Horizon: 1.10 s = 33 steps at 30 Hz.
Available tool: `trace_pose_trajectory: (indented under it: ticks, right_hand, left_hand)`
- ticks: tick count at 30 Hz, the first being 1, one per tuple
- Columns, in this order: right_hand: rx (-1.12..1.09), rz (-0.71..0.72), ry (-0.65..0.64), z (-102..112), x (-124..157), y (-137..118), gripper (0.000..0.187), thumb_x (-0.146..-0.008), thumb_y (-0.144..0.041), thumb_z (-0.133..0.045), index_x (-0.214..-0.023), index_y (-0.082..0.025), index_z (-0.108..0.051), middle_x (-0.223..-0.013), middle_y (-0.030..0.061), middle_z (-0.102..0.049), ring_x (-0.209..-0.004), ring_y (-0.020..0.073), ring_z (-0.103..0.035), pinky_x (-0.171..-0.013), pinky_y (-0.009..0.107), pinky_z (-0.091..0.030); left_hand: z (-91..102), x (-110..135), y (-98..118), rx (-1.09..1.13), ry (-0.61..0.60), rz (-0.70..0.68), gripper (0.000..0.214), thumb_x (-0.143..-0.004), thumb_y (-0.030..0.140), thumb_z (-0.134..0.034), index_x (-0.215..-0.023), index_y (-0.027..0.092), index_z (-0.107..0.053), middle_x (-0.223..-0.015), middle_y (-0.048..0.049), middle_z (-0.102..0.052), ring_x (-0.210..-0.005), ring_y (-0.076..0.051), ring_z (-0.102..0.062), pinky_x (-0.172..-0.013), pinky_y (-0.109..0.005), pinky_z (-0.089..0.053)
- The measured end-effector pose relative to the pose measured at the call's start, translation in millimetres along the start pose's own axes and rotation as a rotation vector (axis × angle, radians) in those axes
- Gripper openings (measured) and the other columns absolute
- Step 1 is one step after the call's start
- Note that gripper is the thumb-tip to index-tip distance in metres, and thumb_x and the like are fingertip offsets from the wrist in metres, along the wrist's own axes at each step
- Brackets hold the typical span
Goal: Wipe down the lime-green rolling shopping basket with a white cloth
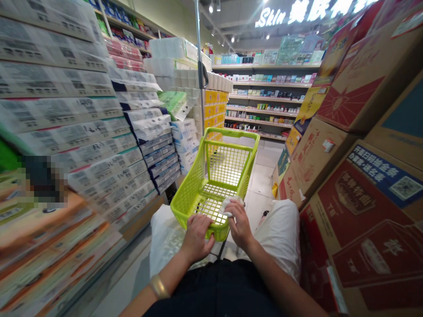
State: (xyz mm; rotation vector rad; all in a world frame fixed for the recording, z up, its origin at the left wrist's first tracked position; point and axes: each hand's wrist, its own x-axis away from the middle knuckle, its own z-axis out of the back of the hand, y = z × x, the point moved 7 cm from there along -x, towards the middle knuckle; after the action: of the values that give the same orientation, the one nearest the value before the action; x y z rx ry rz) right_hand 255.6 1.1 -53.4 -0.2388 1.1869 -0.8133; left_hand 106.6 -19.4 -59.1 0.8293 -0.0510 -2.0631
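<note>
The basket [231, 132] stands at twelve o'clock before the person. The left hand [196, 237] grips its near rim at eleven, the right hand [240, 226] at one, pinching a tissue [227, 205] against it. Stacked packs [99, 145] rise at nine o'clock, cartons [363, 176] at three, shelves [264, 101] beyond the basket.

Both forearms are bare up to the near edge of the view, and the left hand [196, 237] and right hand [240, 224] are bare too. A broad, plain gold-coloured bangle [159, 287] circles the left wrist, near and to the left. A dark, almost black garment [224, 286] covers the body at the near middle, smooth and unmarked.
</note>
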Motion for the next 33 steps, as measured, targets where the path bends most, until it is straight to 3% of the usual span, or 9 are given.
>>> trace_pose_trajectory:
  ticks: [3, 7, 14, 19, 25, 29, 33]
  right_hand:
    - [0.025, 0.05, -0.076, -4, 19, -18, 0.02, -0.085, -0.014, -0.044, -0.097, -0.023, -0.057, -0.104, 0.0071, -0.061, -0.124, 0.0247, -0.044, -0.108, 0.048, -0.033]
    - [0.042, 0.125, -0.181, 1, 10, -16, 0.021, -0.086, -0.014, -0.045, -0.1, -0.023, -0.058, -0.106, 0.007, -0.062, -0.121, 0.0235, -0.047, -0.106, 0.048, -0.036]
    - [0.043, 0.039, -0.043, 16, -31, 23, 0.019, -0.09, -0.016, -0.042, -0.098, -0.023, -0.059, -0.098, 0.0057, -0.063, -0.11, 0.0219, -0.053, -0.104, 0.047, -0.037]
    - [0.035, 0.011, 0.056, 6, -5, 7, 0.018, -0.09, -0.017, -0.041, -0.095, -0.022, -0.058, -0.099, 0.0068, -0.061, -0.119, 0.0236, -0.047, -0.107, 0.049, -0.034]
    - [0.04, 0.066, -0.054, -1, 21, -17, 0.021, -0.089, -0.014, -0.044, -0.102, -0.022, -0.058, -0.111, 0.0078, -0.06, -0.128, 0.0238, -0.042, -0.108, 0.047, -0.036]
    - [0.047, 0.142, -0.124, 6, 2, -10, 0.021, -0.089, -0.014, -0.045, -0.102, -0.023, -0.059, -0.104, 0.0069, -0.063, -0.12, 0.0229, -0.048, -0.104, 0.046, -0.04]
    - [0.069, 0.094, -0.067, 14, -21, 9, 0.02, -0.09, -0.016, -0.044, -0.099, -0.023, -0.061, -0.1, 0.0064, -0.064, -0.113, 0.0227, -0.053, -0.104, 0.047, -0.039]
  left_hand:
    - [1.2, 1, 1, 0.003, 0.001, -0.003, 0.015, -0.071, 0.023, -0.052, -0.086, 0.022, -0.052, -0.083, -0.0047, -0.06, -0.086, -0.024, -0.054, -0.086, -0.042, -0.037]
    - [5.0, 2, 4, 0.014, 0.002, 0.007, 0.016, -0.071, 0.022, -0.052, -0.087, 0.022, -0.051, -0.084, -0.0045, -0.06, -0.087, -0.024, -0.053, -0.086, -0.042, -0.037]
    - [5.4, -1, 5, 0.007, 0.01, 0.005, 0.018, -0.07, 0.02, -0.052, -0.088, 0.022, -0.051, -0.085, -0.0045, -0.06, -0.088, -0.024, -0.054, -0.087, -0.042, -0.037]
    - [4.8, 0, 3, -0.004, 0.004, 0.002, 0.017, -0.07, 0.021, -0.052, -0.087, 0.021, -0.052, -0.085, -0.0045, -0.06, -0.088, -0.024, -0.054, -0.086, -0.042, -0.037]
    - [6.1, 4, 2, 0.001, -0.002, 0.016, 0.014, -0.071, 0.021, -0.052, -0.084, 0.021, -0.051, -0.082, -0.0039, -0.059, -0.087, -0.023, -0.053, -0.086, -0.041, -0.036]
    - [7.5, 4, 3, 0.013, 0.009, 0.029, 0.013, -0.071, 0.021, -0.051, -0.084, 0.021, -0.051, -0.082, -0.0037, -0.059, -0.087, -0.023, -0.053, -0.086, -0.042, -0.036]
    - [8.5, 2, 3, 0.023, 0.019, 0.035, 0.013, -0.071, 0.021, -0.05, -0.084, 0.022, -0.05, -0.082, -0.0041, -0.059, -0.086, -0.024, -0.053, -0.086, -0.042, -0.036]
